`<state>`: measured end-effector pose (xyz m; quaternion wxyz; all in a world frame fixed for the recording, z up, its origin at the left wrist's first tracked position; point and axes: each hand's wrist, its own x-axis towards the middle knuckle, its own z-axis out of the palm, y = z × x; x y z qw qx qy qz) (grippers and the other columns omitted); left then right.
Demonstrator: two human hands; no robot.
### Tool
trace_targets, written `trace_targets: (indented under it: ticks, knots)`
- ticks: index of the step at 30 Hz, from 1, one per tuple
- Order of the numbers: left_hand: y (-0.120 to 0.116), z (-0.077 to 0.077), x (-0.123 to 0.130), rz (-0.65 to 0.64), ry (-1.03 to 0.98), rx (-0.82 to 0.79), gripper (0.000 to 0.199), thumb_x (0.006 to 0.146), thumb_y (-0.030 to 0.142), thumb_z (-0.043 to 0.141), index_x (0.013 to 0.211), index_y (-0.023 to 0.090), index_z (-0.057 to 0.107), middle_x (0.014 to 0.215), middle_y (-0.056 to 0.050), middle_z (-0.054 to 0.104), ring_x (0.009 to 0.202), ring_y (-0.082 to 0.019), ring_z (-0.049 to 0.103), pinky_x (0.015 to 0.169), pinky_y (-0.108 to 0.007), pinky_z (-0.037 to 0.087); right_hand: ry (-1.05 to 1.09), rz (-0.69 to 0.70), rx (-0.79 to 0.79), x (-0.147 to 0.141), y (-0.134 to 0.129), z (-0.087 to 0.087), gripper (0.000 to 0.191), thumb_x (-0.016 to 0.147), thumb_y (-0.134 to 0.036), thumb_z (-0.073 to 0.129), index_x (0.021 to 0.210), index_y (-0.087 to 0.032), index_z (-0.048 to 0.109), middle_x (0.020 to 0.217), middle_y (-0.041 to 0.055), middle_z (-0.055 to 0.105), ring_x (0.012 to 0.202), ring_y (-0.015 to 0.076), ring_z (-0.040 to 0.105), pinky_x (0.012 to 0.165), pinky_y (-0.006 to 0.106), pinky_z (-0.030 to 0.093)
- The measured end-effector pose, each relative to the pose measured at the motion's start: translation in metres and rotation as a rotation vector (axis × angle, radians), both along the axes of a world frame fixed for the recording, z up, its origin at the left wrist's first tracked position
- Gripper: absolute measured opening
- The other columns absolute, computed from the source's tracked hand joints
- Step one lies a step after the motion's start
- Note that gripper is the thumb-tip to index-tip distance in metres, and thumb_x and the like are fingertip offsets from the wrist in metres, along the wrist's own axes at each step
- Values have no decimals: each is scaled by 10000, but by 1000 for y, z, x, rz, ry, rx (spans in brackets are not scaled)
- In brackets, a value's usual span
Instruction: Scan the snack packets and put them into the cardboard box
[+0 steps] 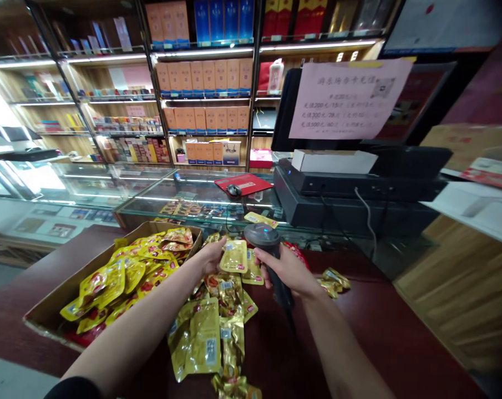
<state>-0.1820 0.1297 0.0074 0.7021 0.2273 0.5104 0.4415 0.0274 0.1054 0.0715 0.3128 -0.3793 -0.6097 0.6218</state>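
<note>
A small yellow snack packet (234, 256) is pinched at its left edge by my left hand (213, 256), its printed back turned up. My right hand (284, 268) is wrapped round the handle of a dark handheld barcode scanner (264, 236), whose head shows a blue light just right of the packet. Another yellow packet (253, 271) lies beneath, close to my right fingers. Below my hands a pile of gold and yellow packets (204, 338) covers part of the dark red tabletop. Left of my left arm stands a cardboard box (46, 327) filled with similar packets.
Gold packets (333, 282) lie to the right. Behind are a glass counter (184, 194), a black mouse (233, 190) on a red mat (253, 183), and a monitor with a pink paper sign (346, 100). Boxed goods (204, 77) fill the shelves. A white cable (367, 216) hangs at right.
</note>
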Motion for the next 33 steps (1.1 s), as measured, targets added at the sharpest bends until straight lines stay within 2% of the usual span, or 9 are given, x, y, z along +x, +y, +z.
trace_targets:
  ticks: [2,4,6,10,13,21,27,33]
  knots:
    - [-5,7,-1,-114,32,64,536,672,316,819,1139,189,588,911,-67,730,643,-173,686,534,-243,539,-25,6,-2,0,3,-3,394,756,-550,688,783,-187,540,470,-50,563,350,99,511,366,206,384]
    - [-9,14,-7,-194,82,194,669,553,195,877,1160,213,597,943,-48,732,690,-175,693,585,-247,548,-54,7,-8,0,5,-6,380,773,-541,675,758,-184,546,462,-48,556,348,94,510,371,203,384]
    - [-10,17,-17,-219,170,290,671,504,164,883,1126,204,633,944,-40,731,725,-178,692,633,-256,551,-64,-4,-23,0,7,-8,369,774,-532,678,751,-190,544,456,-49,552,345,96,508,368,202,381]
    - [-1,12,-36,-79,493,352,525,478,197,878,960,141,676,846,-33,722,678,-160,657,622,-257,529,-89,-16,-37,-5,7,-13,350,782,-521,671,758,-197,542,455,-52,553,340,99,507,356,203,388]
    - [5,6,-47,-27,632,337,453,475,254,876,861,139,669,730,-7,701,620,-151,632,593,-252,507,-100,-11,-36,-11,5,-17,349,779,-516,673,775,-197,531,471,-56,566,332,94,503,350,199,393]
    - [6,-3,-60,-19,661,303,420,447,277,878,794,138,686,669,4,688,557,-124,592,561,-233,476,-110,68,-43,-24,0,-25,375,815,-545,610,751,-188,517,430,-58,542,331,97,508,340,190,402]
    - [6,-1,-60,-32,659,301,438,419,304,886,781,141,701,628,10,668,534,-126,577,534,-234,454,-131,57,-58,-24,-2,-24,370,814,-543,609,755,-191,513,426,-61,540,330,97,517,333,181,395]
    - [5,-1,-60,-37,659,287,478,416,324,885,819,136,712,699,-16,699,571,-134,597,558,-243,468,-96,66,-53,-23,-2,-25,374,818,-542,607,743,-192,500,423,-65,536,322,96,509,338,187,402]
